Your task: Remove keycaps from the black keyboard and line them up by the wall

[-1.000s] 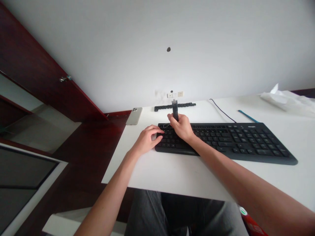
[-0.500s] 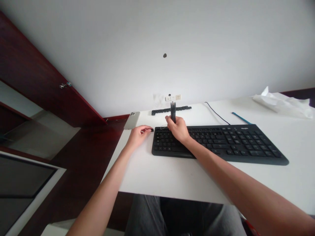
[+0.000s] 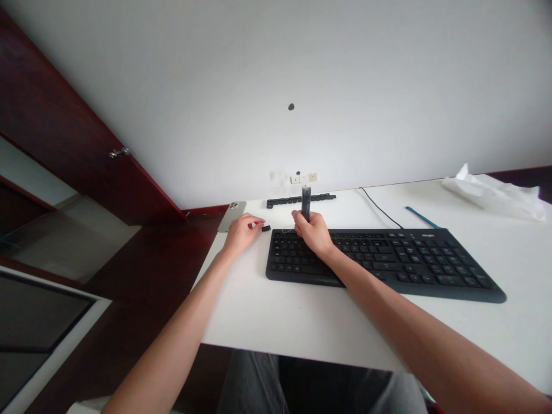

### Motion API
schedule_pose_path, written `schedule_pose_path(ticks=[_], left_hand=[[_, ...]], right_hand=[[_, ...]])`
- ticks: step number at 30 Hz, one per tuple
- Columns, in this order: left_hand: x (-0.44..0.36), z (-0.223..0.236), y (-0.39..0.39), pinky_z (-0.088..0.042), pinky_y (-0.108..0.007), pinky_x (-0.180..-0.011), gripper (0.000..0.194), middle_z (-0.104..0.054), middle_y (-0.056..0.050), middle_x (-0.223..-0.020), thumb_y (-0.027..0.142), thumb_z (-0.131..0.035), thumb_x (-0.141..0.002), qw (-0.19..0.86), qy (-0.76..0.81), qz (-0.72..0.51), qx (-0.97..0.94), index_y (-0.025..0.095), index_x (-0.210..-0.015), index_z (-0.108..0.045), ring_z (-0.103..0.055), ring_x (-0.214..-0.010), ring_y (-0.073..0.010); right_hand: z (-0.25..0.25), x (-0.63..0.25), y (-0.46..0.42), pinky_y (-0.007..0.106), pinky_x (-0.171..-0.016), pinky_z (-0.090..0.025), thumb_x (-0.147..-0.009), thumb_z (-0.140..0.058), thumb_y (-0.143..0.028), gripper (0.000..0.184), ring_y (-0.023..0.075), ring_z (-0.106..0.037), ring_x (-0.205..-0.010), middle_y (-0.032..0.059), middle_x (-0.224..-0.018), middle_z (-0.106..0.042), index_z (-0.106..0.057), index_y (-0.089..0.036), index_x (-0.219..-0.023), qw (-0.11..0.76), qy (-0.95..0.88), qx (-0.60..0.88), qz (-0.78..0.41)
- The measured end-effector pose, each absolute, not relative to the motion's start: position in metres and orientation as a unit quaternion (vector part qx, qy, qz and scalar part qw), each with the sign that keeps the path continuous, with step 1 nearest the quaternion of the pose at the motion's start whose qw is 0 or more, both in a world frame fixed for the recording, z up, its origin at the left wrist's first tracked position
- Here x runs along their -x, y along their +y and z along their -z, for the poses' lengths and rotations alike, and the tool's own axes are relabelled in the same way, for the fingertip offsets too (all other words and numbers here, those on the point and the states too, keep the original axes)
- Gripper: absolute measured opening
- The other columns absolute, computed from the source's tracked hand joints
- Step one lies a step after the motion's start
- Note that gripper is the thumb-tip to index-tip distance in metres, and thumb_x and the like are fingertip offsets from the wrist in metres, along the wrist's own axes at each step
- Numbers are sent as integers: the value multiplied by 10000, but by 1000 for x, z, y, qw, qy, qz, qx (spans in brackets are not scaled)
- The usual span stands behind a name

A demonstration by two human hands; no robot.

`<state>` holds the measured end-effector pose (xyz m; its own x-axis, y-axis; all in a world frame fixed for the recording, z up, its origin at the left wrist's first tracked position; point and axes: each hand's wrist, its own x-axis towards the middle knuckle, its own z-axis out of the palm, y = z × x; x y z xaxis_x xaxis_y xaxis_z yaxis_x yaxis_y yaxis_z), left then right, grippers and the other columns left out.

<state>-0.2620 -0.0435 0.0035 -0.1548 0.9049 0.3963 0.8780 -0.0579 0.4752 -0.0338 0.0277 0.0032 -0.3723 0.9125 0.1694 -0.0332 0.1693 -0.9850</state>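
A black keyboard [image 3: 375, 259] lies across the white table. My right hand [image 3: 315, 234] is over its upper left part, fingers wrapped around the dark upright handle of a keycap puller [image 3: 306, 202]. The puller's thin wire loops [image 3: 288, 230] stick out to the left over the top key row. Left of the keyboard's corner, a small black keycap [image 3: 266, 228] rests on the table. Close beside it is my left hand [image 3: 242, 231], its thumb and forefinger slightly apart with nothing visible between them.
A row of loose black keycaps [image 3: 301, 200] lies along the back near the wall. A phone [image 3: 232, 215] is at the table's left edge. Behind the keyboard are its cable [image 3: 379, 207] and a teal stick [image 3: 421, 217]. White crumpled wrapping [image 3: 491, 192] lies far right.
My left fingers have let go of the keycap and drawn slightly back from it. My right hand still grips the puller over the keyboard. The view has tilted up a little.
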Motion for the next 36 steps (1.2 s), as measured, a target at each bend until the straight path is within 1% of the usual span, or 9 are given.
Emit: schedule_pose_path(ticks=[3,7,9,12,15,19,24,32,36], left_hand=[[264,-8,-51,-516,-288,-779,105,-767,-18,-1040,277,-749,-924,3,661,-301,-687,249,-1006,-809,-677,-814,-169],[258,-10,-47,-517,-311,-857,92,-765,-19,-1031,211,-748,-915,-20,643,-249,-724,246,-986,-794,-697,-945,-206],[254,-10,-40,-512,-329,-879,85,-767,-22,-1012,188,-741,-914,-34,640,-228,-733,239,-965,-787,-687,-977,-222],[250,-10,-27,-501,-348,-875,64,-766,-29,-989,197,-731,-926,-56,639,-204,-739,237,-945,-777,-659,-980,-234],[247,-9,-9,-487,-347,-836,64,-762,-25,-972,221,-716,-941,-74,635,-186,-746,253,-930,-770,-629,-980,-238],[245,-8,17,-466,-354,-794,104,-767,-30,-958,244,-691,-952,-93,630,-164,-753,252,-903,-783,-601,-990,-254],[248,-5,43,-464,-392,-878,196,-791,-52,-1014,250,-624,-979,-109,608,-145,-773,226,-946,-816,-582,-1013,-276],[252,-2,58,-465,-400,-918,196,-790,-55,-997,221,-614,-961,-134,599,-152,-775,216,-955,-809,-569,-1005,-278],[253,-2,58,-466,-407,-900,190,-784,-68,-972,224,-620,-949,-145,607,-148,-767,217,-954,-811,-566,-1006,-283]], right_hand=[[-1,34,28,285,-477,-335,-895,-568,-582,471,133,-420,-475,1,-503,-496,-419,-243,-604,438,-630,349,-539],[-1,34,29,283,-483,-334,-896,-573,-576,467,133,-427,-479,1,-507,-506,-433,-237,-608,437,-629,355,-536],[-1,34,28,281,-487,-331,-902,-573,-566,473,129,-421,-479,-3,-504,-499,-428,-234,-599,434,-627,361,-538],[-3,34,28,278,-492,-328,-912,-573,-553,480,125,-413,-480,-9,-502,-491,-427,-229,-589,429,-627,363,-540],[-3,34,27,281,-491,-320,-916,-576,-549,483,123,-403,-479,-12,-503,-485,-438,-224,-586,429,-628,360,-541],[-3,34,27,281,-500,-324,-920,-581,-539,482,121,-399,-484,-17,-505,-479,-450,-219,-584,430,-627,359,-542],[-3,33,27,279,-517,-342,-918,-581,-517,463,123,-414,-496,-15,-519,-502,-463,-216,-585,429,-639,360,-528],[-3,34,27,280,-520,-352,-916,-571,-521,454,127,-412,-493,-13,-520,-510,-471,-219,-592,434,-637,361,-525],[-4,34,27,278,-519,-359,-920,-568,-522,461,128,-425,-503,-10,-528,-515,-474,-215,-589,434,-637,358,-527]])
